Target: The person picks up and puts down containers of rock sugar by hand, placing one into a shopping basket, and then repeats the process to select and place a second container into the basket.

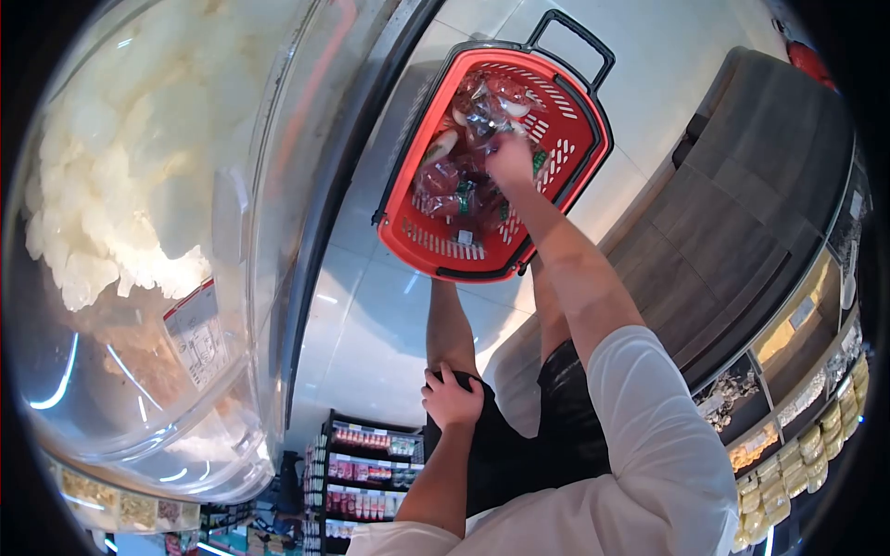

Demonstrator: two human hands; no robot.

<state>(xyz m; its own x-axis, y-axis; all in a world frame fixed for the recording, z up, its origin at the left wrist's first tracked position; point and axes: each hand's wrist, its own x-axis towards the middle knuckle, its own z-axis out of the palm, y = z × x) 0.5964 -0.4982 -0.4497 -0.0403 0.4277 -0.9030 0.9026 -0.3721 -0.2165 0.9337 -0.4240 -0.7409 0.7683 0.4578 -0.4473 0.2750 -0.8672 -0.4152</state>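
A red shopping basket (pixel 422 243) with black trim stands on the floor in front of my legs. Inside lie several clear plastic bags (pixel 440 176) with dark red and pale contents, some with green labels. My right hand (pixel 512 162) is down in the basket, its fingers closed on a crinkled clear plastic bag (pixel 487 120); what that bag contains is blurred. My left hand (pixel 452 400) rests on my left knee, over the black shorts (pixel 491 435), with its fingers spread and nothing held.
On the left, a clear curved bin (pixel 269 371) holds pale, flaky food (pixel 139 185) and a price card (pixel 197 334). A dark wood-look display base (pixel 714 232) runs along the right, with packaged goods (pixel 802 463) beyond it. Stocked shelves (pixel 371 468) stand behind me.
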